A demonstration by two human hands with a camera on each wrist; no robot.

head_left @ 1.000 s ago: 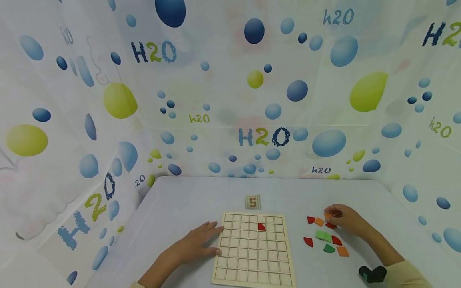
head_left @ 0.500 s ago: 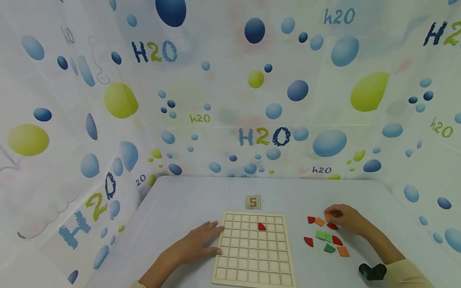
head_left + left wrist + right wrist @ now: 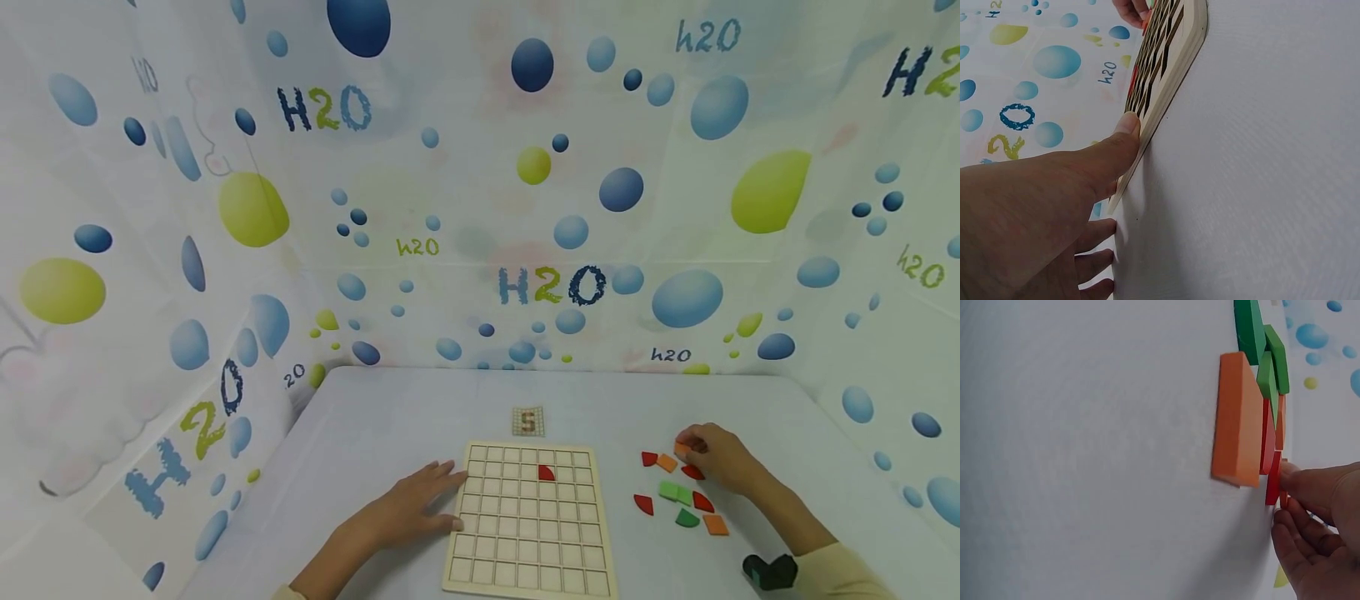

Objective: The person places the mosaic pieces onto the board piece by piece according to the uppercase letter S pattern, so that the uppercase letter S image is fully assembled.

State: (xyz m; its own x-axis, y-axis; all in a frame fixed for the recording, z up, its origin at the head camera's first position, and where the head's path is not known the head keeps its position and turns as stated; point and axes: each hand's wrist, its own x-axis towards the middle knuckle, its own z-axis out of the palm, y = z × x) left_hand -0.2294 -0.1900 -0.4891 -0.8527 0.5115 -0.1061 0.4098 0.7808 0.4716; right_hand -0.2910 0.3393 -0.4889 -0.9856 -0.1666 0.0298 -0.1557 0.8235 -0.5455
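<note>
My left hand (image 3: pixel 408 502) rests at the left edge of a wooden grid board (image 3: pixel 603 533), thumb and fingertips touching its side, fingers fairly straight. In the left wrist view the thumb (image 3: pixel 1125 134) lies on the board's rim. One red quarter-circle tile (image 3: pixel 547 473) sits in a cell near the top of the board. Right of the board, my right hand (image 3: pixel 714 454) pinches an orange tile (image 3: pixel 682 449) at the far side of a loose group of tiles. In the right wrist view, a red tile (image 3: pixel 1274 481) partly hides this orange piece between thumb and fingers.
Around the right hand lie red tiles (image 3: pixel 643 504), light green tiles (image 3: pixel 675 492), a dark green tile (image 3: pixel 687 517) and other orange tiles (image 3: pixel 716 524). Behind the board is a small patterned square (image 3: pixel 528 422) marked with an S-like figure. A dark device (image 3: pixel 770 572) is by the right sleeve.
The right forearm and its dark device have shifted slightly to the left. The right hand keeps its pinch on the orange tile, and the left hand stays at the board's edge.
</note>
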